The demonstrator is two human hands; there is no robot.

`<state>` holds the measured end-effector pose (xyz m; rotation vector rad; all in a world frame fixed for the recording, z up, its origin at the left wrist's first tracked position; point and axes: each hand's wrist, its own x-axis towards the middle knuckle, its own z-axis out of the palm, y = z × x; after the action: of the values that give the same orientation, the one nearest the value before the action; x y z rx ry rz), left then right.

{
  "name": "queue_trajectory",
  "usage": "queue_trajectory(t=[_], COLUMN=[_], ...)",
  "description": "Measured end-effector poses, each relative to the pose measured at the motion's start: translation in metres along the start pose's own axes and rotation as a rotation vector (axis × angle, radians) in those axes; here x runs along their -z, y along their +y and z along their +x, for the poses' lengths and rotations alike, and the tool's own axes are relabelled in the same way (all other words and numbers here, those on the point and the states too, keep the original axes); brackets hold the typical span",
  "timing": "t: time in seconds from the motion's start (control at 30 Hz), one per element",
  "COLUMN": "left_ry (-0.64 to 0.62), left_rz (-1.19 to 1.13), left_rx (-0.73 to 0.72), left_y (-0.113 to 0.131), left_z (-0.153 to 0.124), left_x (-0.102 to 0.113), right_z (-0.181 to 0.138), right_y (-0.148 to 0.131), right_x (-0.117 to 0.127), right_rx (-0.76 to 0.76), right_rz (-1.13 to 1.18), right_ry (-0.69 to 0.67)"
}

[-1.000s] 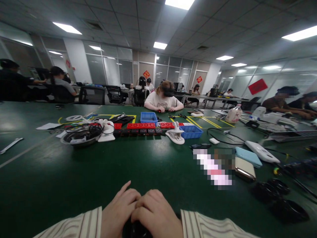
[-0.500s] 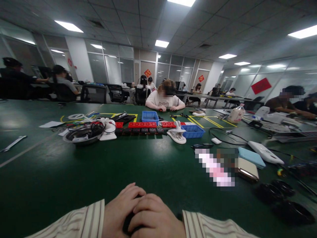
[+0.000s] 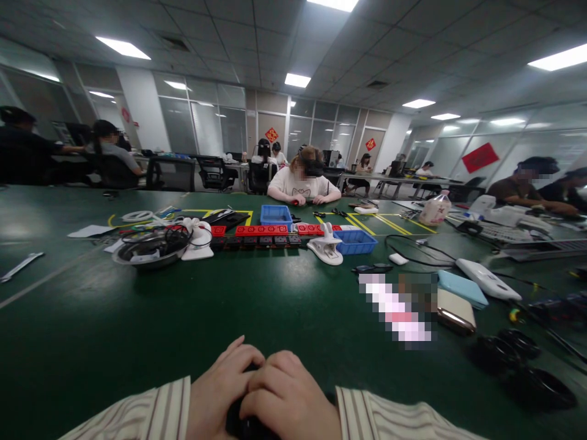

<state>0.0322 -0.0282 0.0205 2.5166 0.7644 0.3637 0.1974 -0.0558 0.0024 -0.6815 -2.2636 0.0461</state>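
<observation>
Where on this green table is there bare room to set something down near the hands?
Bare green table runs from the left hand and right hand, clasped over a dark object, up to the red power strips. More lies bare on the left, in front of the cable-filled bowl. The right side is crowded: power banks, cables, black round parts.

A single head-worn camera sits at the near edge of the green table (image 3: 275,305) and faces forward and slightly down along its length. The near edge is very close to the lens, the far end well away, and the ceiling shows above the table.
</observation>
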Motion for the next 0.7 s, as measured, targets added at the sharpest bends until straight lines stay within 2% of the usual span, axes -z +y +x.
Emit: queue_trajectory(t=[0.13,0.23,0.3,0.4,0.47,0.57,0.7], left_ry=[-0.039,-0.019,-0.008,0.006,0.036,0.104,0.201], left_rz=[-0.042,-0.051,-0.046,-0.030,-0.008,0.050,0.115], left_rx=[-0.038,-0.040,-0.040,-0.029,-0.037,-0.065,-0.017], left_y=[-0.002,-0.001,-0.001,-0.003,-0.005,-0.005,0.001], left_z=[0.001,0.001,0.001,-0.001,-0.004,-0.008,-0.010], left_x=[0.002,0.003,0.003,0.000,-0.003,-0.009,-0.014], right_z=[-0.003,-0.005,-0.005,0.000,0.004,0.007,0.005], right_y=[0.006,0.012,0.015,0.011,0.005,-0.005,-0.009], right_x=[0.000,-0.003,-0.004,0.001,0.008,0.016,0.011], right_rx=[0.186,0.280,0.317,0.351,0.290,0.095,-0.091], right_rz=[-0.015,-0.038,-0.016,0.052,0.071,0.080,0.022], right_ry=[-0.142,-0.203,-0.164,-0.031,0.024,0.061,0.071])
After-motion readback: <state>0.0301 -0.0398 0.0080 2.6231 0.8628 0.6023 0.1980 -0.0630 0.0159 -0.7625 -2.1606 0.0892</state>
